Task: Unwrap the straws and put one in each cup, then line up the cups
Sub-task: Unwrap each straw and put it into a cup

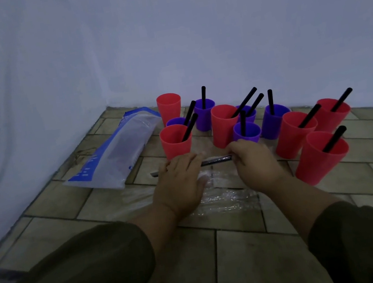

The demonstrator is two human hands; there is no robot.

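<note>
Six red plastic cups (298,134) and five purple plastic cups (274,122) stand near the worktop's (241,245) far edge. Ten hold one black straw (244,102) each; the far-left red cup is empty. The right hand (254,162) pinches one wrapped black straw (215,160); the left hand (179,179) lies over it, grip indeterminate.
</note>
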